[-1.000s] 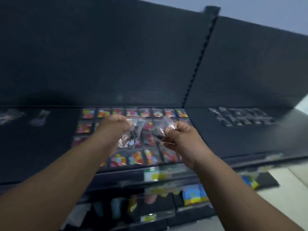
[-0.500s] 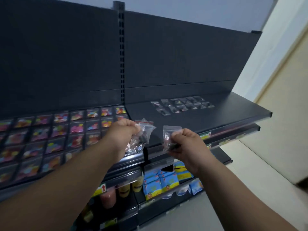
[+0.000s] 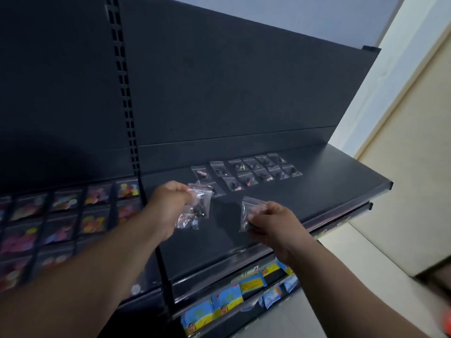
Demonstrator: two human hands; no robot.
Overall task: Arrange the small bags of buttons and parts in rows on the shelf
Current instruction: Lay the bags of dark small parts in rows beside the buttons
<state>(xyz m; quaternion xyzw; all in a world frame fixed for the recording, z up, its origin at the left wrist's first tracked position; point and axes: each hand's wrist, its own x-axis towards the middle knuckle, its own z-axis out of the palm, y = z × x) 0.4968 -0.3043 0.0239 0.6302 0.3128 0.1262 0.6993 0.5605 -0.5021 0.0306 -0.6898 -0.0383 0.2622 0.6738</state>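
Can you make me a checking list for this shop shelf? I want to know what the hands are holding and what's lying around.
Surface: dark shelf with a dark back panel behind it.
Job's things: rows of small clear bags lie near the back of the shelf. There is a bunch of bags in the left hand and a single bag in the right hand.
Clutter: nothing seen.
Grips: left hand pinches its bunch by the tops. Right hand pinches its bag. Both are above the shelf.
Cables: nothing seen.
Surroundings: bags of colourful buttons in rows on the section to the left, blue and yellow packets on the shelf below, and a cream wall to the right.
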